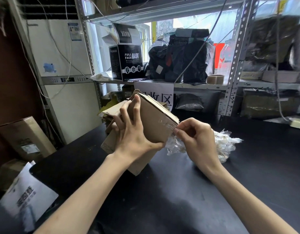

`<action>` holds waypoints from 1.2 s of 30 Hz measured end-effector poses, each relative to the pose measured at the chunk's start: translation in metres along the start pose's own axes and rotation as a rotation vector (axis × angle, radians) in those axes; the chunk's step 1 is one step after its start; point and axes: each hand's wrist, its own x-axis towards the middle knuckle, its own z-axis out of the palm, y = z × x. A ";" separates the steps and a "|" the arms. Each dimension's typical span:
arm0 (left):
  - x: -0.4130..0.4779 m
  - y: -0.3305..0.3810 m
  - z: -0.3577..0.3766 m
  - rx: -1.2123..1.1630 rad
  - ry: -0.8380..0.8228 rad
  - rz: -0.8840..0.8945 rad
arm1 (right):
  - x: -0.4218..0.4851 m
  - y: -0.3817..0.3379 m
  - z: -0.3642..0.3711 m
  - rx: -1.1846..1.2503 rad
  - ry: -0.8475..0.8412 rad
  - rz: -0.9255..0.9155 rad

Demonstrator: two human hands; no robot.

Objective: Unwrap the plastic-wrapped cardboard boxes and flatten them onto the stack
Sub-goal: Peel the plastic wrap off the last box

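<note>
A cluttered storeroom, head view: a black worktable (179, 191) stands before metal shelving (233, 65) that holds a black mask box (129, 63), dark bagged parcels and a roll of tape (215, 79). Above the table's middle, the left hand (129, 132) grips a tilted cardboard box (156, 120), fingers spread and curled over its near side; the right hand (196, 135) pinches clear plastic film (164, 123) at the box's right corner between thumb and forefinger, its other fingers curled. Crumpled plastic wrap (225, 144) lies on the table just behind the right hand; the stack of flattened cardboard (112, 112) sits behind the box, at the table's far left edge.
</note>
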 end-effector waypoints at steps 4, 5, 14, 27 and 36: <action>0.001 0.003 0.000 -0.003 -0.014 -0.008 | -0.003 0.001 0.000 -0.210 -0.007 -0.242; 0.001 0.005 0.000 -0.005 -0.017 -0.010 | -0.005 0.000 0.001 -0.226 -0.029 -0.297; 0.005 0.010 0.001 0.000 -0.064 -0.024 | -0.003 -0.003 -0.006 -0.219 -0.027 -0.350; -0.005 -0.016 -0.004 -0.010 -0.112 -0.141 | -0.008 0.002 0.004 -0.101 0.115 -0.083; -0.013 -0.024 0.001 -0.217 -0.085 -0.300 | -0.007 0.010 0.008 -0.016 -0.054 -0.128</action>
